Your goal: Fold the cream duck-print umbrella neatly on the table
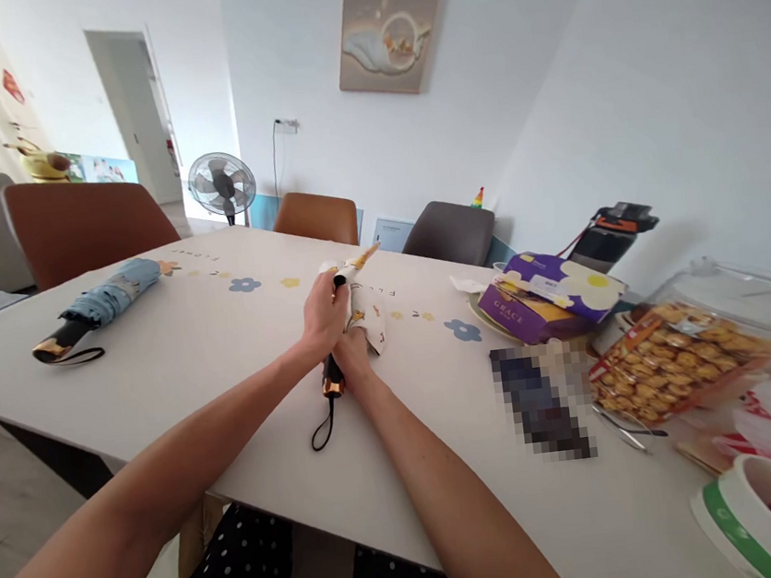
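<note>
Both my hands are on a white patterned folding umbrella point(373, 314) over the table in front of me. Its black handle point(332, 375), with a shiny gold-coloured end and a black wrist strap, points toward me. My left hand point(324, 314) is closed around the upper part, where some fabric sticks out past the fingers. Lower down, my right hand point(355, 355) is closed around the umbrella just above the handle. Part of the fabric hangs loose to the right of my hands. A furled blue folding umbrella point(111, 294) lies at the table's left side.
On the white table point(273, 469), the right side holds a purple box point(533, 300), a clear tub of snacks point(685, 352), a pixelated dark object point(541, 401) and a white-and-green round container point(738, 518). Chairs point(90, 225) stand along the far edges, with a fan point(224, 185) behind.
</note>
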The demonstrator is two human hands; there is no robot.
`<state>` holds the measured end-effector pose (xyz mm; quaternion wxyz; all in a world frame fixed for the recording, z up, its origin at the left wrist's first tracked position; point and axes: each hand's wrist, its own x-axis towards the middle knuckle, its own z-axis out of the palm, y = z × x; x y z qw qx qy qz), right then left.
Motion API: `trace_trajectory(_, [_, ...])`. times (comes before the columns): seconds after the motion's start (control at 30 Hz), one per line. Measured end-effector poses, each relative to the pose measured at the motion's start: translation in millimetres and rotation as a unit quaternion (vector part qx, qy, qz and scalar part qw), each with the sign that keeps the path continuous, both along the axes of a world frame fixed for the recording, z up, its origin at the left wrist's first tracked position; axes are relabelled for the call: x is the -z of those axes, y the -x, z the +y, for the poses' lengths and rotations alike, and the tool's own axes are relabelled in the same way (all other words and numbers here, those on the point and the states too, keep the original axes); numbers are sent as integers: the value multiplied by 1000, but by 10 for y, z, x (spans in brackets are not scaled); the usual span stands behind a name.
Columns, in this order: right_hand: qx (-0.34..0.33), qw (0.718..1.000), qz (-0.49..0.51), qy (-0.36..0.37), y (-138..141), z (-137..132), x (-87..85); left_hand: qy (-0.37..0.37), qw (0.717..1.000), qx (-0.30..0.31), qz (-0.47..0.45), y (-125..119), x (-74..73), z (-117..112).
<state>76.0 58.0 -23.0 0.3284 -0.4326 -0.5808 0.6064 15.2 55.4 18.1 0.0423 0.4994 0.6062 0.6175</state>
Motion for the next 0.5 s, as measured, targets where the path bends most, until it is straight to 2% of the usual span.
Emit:
trace_trajectory(0.07, [6, 1000, 10, 4, -36, -45, -1, -15, 989, -19, -144, 100, 15, 6])
trace_trajectory(0.17, [4, 1000, 23, 8, -69, -60, -4, -33, 937, -13, -348, 248, 56, -2])
trace_trajectory(0.23, [5, 999, 45, 16, -79, -42, -11, -34, 903, 2, -429, 316, 87, -24])
trace_trajectory(0.33, [15, 995, 85, 52, -98, -9, -28, -37, 883, 17, -467, 341, 106, -65])
trace_trajectory(0.5, [36, 989, 114, 91, -141, 18, -73, -80, 907, 84, -404, 267, 16, -125])
